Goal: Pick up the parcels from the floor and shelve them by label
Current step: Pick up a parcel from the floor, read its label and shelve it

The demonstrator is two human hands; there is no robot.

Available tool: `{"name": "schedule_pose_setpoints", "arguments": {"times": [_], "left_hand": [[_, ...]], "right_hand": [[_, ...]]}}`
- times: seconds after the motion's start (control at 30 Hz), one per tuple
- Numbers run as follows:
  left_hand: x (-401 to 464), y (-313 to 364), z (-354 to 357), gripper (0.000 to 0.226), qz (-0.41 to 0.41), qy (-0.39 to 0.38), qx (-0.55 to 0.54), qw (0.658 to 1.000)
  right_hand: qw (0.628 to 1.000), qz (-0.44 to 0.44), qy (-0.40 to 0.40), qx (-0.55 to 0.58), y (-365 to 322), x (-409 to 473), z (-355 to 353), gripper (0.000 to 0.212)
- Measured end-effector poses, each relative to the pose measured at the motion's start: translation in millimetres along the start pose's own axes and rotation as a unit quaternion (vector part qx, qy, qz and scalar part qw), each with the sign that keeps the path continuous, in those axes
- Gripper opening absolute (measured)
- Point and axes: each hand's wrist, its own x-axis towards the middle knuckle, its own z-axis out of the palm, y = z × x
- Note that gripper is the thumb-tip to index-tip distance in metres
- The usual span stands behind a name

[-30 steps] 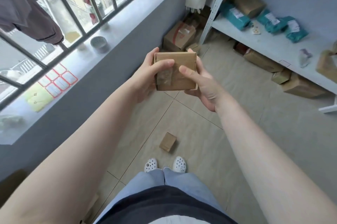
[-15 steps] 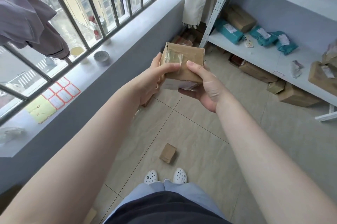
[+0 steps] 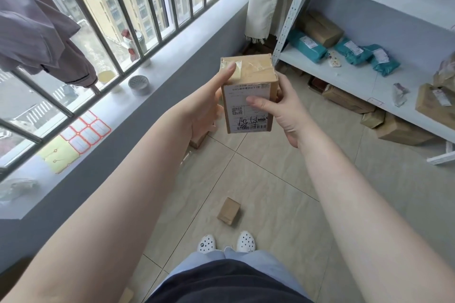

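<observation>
Your left hand (image 3: 204, 108) and right hand (image 3: 283, 110) both grip the box (image 3: 247, 95), label (image 3: 246, 110) facing you; another parcel (image 3: 229, 211) lies on the floor (image 3: 270, 191) at 6 o'clock.

parcel (image 3: 248, 95) between hands, shelf (image 3: 344, 73) right

Brown taped cardboard parcel (image 3: 248, 92): held upright in the air, white printed shipping label facing the camera. Small brown cardboard parcel (image 3: 229, 211): lying on the tiled floor (image 3: 270, 191).
</observation>
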Motion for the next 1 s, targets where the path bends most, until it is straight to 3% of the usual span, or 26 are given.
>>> {"name": "schedule_pose_setpoints", "arguments": {"times": [0.1,0.23,0.33,0.57,0.63,0.73,0.9,1.0], "left_hand": [[-2,0,10,0.091,0.050,0.006,0.007,0.999],[1,-8,18,0.085,0.127,0.066,0.019,0.989],[4,-10,18,0.080,0.128,0.120,0.006,0.984],[1,-1,9,0.075,0.095,0.141,0.118,0.978],[1,4,6,0.087,0.091,0.133,0.153,0.975],[-1,9,7,0.095,0.089,0.142,0.171,0.971],[1,2,32,0.122,0.115,0.342,0.196,0.912],[1,-5,51,0.133,0.084,0.407,0.064,0.907]], "right_hand": [[0.999,0.018,0.031,0.019,-2,0,2,0.086],[0.995,0.063,0.046,0.057,-6,-3,4,0.065],[0.994,0.088,0.044,0.038,-6,-4,2,0.064],[0.998,0.048,0.022,-0.034,-12,-1,-19,0.112],[0.997,0.052,0.005,-0.055,-14,-3,-22,0.099],[0.998,0.048,-0.009,-0.044,-13,-7,-22,0.054],[0.991,0.064,0.105,0.044,-9,-13,-7,0.040],[0.978,0.080,0.163,0.099,-6,-15,8,0.032]]}}
